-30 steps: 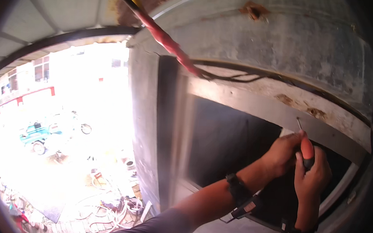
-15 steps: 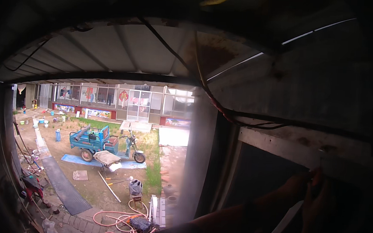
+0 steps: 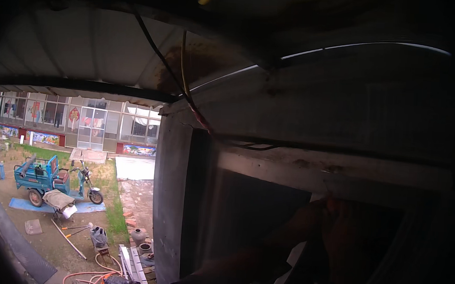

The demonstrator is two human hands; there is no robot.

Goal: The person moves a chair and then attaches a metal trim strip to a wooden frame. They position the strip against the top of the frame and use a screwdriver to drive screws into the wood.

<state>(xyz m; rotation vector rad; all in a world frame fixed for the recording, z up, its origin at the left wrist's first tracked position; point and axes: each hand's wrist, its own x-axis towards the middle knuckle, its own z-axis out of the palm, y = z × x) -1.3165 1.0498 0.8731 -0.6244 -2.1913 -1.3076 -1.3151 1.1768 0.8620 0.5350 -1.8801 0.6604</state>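
Both my hands are raised together in deep shadow, close under a pale, worn beam (image 3: 283, 163) above a dark opening. My left hand (image 3: 309, 213) reaches across from the lower left, its fingertips meeting those of my right hand (image 3: 340, 222). The fingers of both look closed at one spot, and what they hold is lost in the dark. A faint thin line, perhaps a wire, rises from the fingertips toward the beam. Below my left forearm, a pale strip (image 3: 296, 254) hangs at a slant.
Dark and yellowish cables (image 3: 198, 117) run down from the roof and along the beam. A grey post (image 3: 169, 201) stands left of the opening. Outside in the yard are a blue cargo tricycle (image 3: 61, 181), a coiled hose (image 3: 86, 276), white strips (image 3: 132, 264) and clay pots (image 3: 138, 235).
My view has turned to the right, so the yard, post and hands all sit farther left in it. My hands stay together at the beam, and the picture there is darker.
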